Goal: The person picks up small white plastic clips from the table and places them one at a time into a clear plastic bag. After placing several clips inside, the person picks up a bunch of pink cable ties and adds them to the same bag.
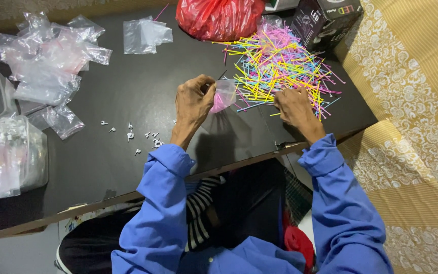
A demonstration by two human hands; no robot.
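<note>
The small clear bag sits near the middle of the dark table, held up off the surface by the left hand, whose fingers are closed in a pinch on the bag's mouth; something pink shows inside its lower part. At 3 o'clock from the bag the right hand lies palm down on the near edge of the pile of coloured sticks, fingers curled low onto the sticks, though I cannot tell whether it actually grips any. The likely slip is at the bag's mouth: the thin film looks limp, so if the pinch lets it fold shut, sticks could catch on the rim and scatter. The sticks are thin and tangled, so lifting a few could drag neighbours toward the table edge at 5 o'clock, where they could drop. At 9 o'clock from the bag small white pieces lie loose, and a sleeve sweeping across could brush them off. Farther out, at 10 o'clock, a heap of empty clear bags rests, with plastic tubs at the left edge; a red bag and a dark box stand at 12 to 1 o'clock
</note>
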